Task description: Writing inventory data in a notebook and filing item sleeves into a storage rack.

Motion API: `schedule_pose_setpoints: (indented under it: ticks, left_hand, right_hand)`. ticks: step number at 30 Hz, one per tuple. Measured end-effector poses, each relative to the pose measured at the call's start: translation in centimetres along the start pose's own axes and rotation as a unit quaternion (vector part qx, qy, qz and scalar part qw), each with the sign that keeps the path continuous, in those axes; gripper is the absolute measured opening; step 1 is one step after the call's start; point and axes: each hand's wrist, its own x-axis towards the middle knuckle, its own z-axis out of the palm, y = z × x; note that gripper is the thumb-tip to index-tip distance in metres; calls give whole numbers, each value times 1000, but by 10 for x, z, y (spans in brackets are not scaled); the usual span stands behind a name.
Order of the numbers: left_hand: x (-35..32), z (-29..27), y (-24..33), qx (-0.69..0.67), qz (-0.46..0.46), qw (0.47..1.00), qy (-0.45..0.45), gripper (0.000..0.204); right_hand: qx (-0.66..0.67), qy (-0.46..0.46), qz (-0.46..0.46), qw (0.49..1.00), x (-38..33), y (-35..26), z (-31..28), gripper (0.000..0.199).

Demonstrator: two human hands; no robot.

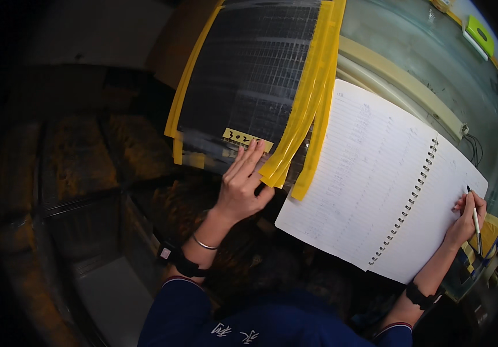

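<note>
Person writing in a spiral notebook beside a dark gridded sheet edged in yellow tape

Seen from above, a person in a dark blue shirt leans over a greenish glass tabletop [417, 58]. An open spiral notebook [347, 168] lies in front, slightly to the right, tilted at an angle. To its left is a dark gridded sheet [243, 75], bordered by strips of yellow tape [304, 121]; some strips lap over the notebook's left edge.

The left hand [243, 188] grasps nothing: its fingers are outstretched, their tips resting at the right end of a small yellow label [240, 136] with handwritten characters, near the sheet's bottom edge. The right hand [469, 217] grips a slim white pen [476, 220] with a dark tip, over the outer side of the right-hand page. Whether the tip touches the paper, I cannot tell.

The writing looks partly done. Columns of faint handwriting run down most of the left page, while the right page shows only a few faint marks towards its top and seems largely unfilled. The entries are too faint to read, so whether this label's details are already noted is unclear.

Beyond the notebook lies a long pale tube-shaped fitting [399, 87] with thin dark cables [474, 149] at its end.
</note>
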Motion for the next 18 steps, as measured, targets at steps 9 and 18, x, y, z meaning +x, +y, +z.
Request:
schedule_pose_setpoints:
  ticks: [9, 18]
  left_hand:
    - [16, -32, -10, -179, -61, 977, -98, 27]
    - [10, -25, -32, -520, -271, 781, 217, 31]
  right_hand:
    - [3, -2, 0, 1000, 1, -1, -2, 7]
    - [18, -3, -30, 999, -5, -5, -1, 7]
